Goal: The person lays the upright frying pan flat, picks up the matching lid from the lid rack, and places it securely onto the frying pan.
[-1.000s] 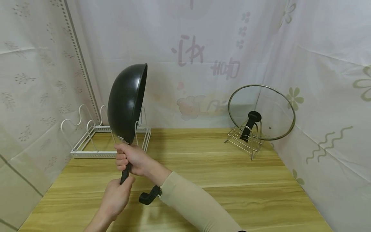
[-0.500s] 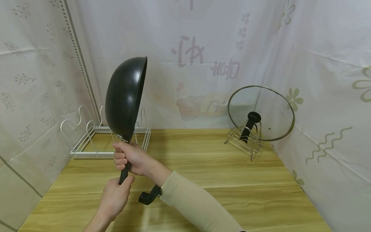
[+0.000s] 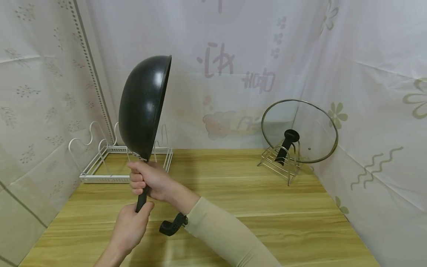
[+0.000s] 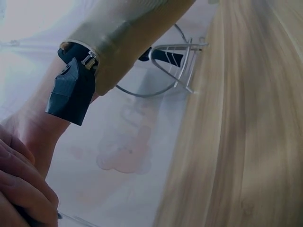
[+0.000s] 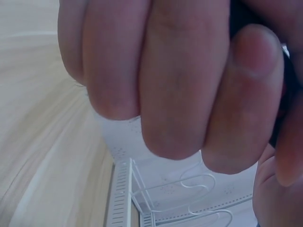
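A black wok (image 3: 141, 107) is held up on its side in the head view, its open face toward the right and its handle (image 3: 141, 200) pointing down. My right hand (image 3: 155, 181) grips the handle just below the bowl, and its curled fingers (image 5: 180, 94) fill the right wrist view. Lower on the same handle, my left hand (image 3: 131, 226) holds the end with its thumb along it. The left hand's fingers (image 4: 23, 189) are bent at the lower left of the left wrist view. Behind the wok stands a white wire rack (image 3: 106, 178), partly hidden by it.
A glass lid (image 3: 317, 129) with a black handle leans on a small wire stand (image 3: 283, 168) at the back right of the wooden table (image 3: 253, 222). A black wrist mount (image 3: 171, 225) sits at the right sleeve (image 3: 230, 231). Patterned curtains (image 3: 220, 37) enclose the table.
The wok has risen, its upper rim higher than before, and its bowl has shifted slightly left. Both hands keep their grip on the handle. The lid and racks stay put.
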`<state>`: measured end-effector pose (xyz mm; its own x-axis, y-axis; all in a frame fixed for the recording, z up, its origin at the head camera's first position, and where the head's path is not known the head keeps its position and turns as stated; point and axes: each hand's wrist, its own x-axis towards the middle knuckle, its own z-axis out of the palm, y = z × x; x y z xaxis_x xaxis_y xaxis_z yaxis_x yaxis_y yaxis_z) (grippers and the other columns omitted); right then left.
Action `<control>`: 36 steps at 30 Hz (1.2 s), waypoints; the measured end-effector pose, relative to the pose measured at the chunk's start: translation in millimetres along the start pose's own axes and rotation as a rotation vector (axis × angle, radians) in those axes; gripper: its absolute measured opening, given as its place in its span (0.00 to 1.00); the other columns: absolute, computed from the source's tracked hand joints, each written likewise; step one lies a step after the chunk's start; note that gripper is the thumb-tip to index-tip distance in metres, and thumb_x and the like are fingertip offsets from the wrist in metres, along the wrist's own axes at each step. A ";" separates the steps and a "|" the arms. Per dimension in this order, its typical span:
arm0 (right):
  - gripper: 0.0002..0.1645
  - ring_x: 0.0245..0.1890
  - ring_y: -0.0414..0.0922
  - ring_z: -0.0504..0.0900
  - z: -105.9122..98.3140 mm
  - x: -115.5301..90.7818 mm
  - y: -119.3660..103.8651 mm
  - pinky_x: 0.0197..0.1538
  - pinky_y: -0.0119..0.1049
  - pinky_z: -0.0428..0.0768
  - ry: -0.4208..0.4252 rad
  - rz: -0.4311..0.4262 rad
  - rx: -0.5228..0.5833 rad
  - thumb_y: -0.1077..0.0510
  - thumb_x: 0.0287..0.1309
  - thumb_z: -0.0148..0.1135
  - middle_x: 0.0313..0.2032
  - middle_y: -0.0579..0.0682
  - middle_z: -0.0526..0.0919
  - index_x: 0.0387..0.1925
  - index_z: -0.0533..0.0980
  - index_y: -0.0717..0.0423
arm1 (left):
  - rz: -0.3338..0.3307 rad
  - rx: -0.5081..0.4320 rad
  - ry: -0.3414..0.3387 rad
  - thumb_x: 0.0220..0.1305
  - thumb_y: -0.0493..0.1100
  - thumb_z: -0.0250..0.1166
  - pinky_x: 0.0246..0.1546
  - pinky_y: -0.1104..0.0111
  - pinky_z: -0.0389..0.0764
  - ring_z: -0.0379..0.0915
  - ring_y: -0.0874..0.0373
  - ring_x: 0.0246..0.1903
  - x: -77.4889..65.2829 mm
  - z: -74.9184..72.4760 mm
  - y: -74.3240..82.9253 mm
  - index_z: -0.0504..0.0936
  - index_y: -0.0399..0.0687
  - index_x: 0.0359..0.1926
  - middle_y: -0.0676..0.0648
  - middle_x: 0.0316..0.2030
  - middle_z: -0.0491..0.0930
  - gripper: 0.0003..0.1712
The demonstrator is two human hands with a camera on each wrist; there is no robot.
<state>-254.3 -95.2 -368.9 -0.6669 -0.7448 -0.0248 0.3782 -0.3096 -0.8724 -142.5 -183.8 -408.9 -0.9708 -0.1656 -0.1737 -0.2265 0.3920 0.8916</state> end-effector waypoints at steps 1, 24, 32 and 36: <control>0.31 0.13 0.35 0.57 0.7 -0.9 -1.0 0.20 0.27 0.62 0.000 -0.001 -0.001 0.52 0.82 0.53 0.15 0.39 0.57 0.17 0.58 0.46 | 0.000 0.000 0.000 0.79 0.49 0.57 0.13 0.72 0.58 0.53 0.63 0.11 -0.2 -0.1 0.6 0.64 0.52 0.16 0.57 0.12 0.60 0.29; 0.33 0.13 0.36 0.57 5.0 -12.6 -11.8 0.20 0.28 0.61 0.022 -0.048 -0.014 0.53 0.81 0.54 0.15 0.39 0.56 0.15 0.57 0.47 | 0.050 0.004 -0.026 0.78 0.48 0.56 0.13 0.74 0.57 0.52 0.63 0.12 -2.1 0.4 9.5 0.63 0.51 0.18 0.55 0.13 0.60 0.27; 0.32 0.13 0.35 0.58 5.9 -16.3 -14.7 0.20 0.27 0.63 0.042 -0.061 -0.018 0.54 0.80 0.55 0.15 0.39 0.58 0.15 0.59 0.47 | 0.048 -0.001 -0.032 0.78 0.48 0.57 0.13 0.74 0.57 0.52 0.63 0.11 -2.8 1.3 13.2 0.63 0.51 0.17 0.55 0.13 0.60 0.28; 0.32 0.13 0.36 0.59 4.8 -18.3 -15.3 0.20 0.27 0.64 0.045 -0.080 -0.022 0.54 0.81 0.55 0.15 0.39 0.58 0.15 0.58 0.47 | 0.056 -0.015 -0.031 0.77 0.48 0.58 0.13 0.73 0.57 0.52 0.63 0.11 -2.2 2.5 14.5 0.63 0.51 0.17 0.55 0.13 0.60 0.28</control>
<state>-244.8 -79.6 -352.8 -0.7228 -0.6907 0.0236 0.3092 -0.3538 -0.8828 -143.9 -175.5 -396.6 -0.9839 -0.1158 -0.1358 -0.1706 0.3867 0.9063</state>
